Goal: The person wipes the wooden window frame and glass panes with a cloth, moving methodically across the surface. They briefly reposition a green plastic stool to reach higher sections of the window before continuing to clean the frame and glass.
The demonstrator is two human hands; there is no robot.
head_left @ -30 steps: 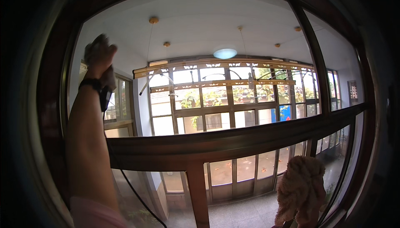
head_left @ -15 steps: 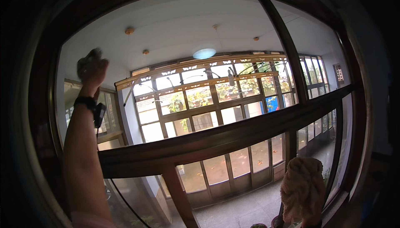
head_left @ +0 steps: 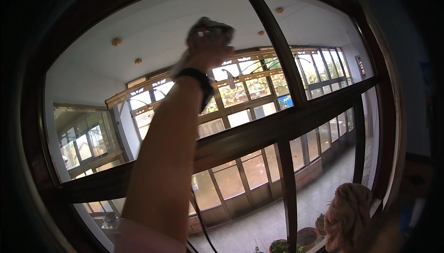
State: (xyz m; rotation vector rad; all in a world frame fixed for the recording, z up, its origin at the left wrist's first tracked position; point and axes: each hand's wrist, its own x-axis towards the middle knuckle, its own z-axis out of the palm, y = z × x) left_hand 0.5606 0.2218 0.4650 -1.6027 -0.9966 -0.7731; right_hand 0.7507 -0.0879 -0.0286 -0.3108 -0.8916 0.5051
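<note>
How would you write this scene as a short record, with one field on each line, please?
Left hand: holds a grey cloth up in front of the upper pane; contact with the glass unclear
Black band: on the left wrist
Right hand: lower right, blurred, partly hidden by the pinkish-brown cloth it appears to hold
Window frame: dark
Beyond glass: potted plants at the bottom, patterned gold rails higher up

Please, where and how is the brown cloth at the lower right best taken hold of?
I would pinch the bunched top of the cloth, coming from the upper left. It stands as a thick, folded bundle, with its top and left side uncovered, while the blurred right hand seems to be at its lower right.
</note>
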